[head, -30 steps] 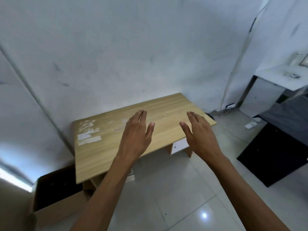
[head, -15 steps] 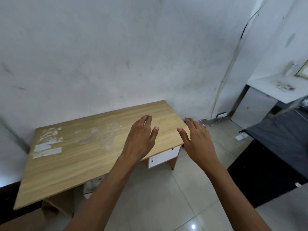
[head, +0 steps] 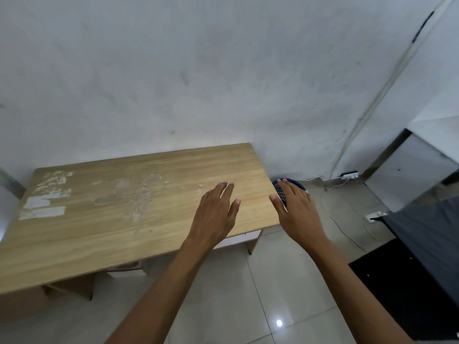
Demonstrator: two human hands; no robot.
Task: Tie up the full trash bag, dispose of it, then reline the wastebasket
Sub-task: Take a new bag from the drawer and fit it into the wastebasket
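Right now both my hands are held out flat with fingers straight and spread, gripping nothing: my left hand (head: pixel 215 214) hovers over the right end of the one wooden table (head: pixel 111 219), and my right hand (head: pixel 296 212) hangs just past the table's edge. Behind my right fingers one dark mesh wastebasket (head: pixel 279 191) peeks out on the floor beside the table, mostly hidden, so I cannot tell whether it holds a bag.

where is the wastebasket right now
In the head view the dark mesh wastebasket sits on the floor just past the wooden table's right end, near the wall, mostly hidden behind the right hand.
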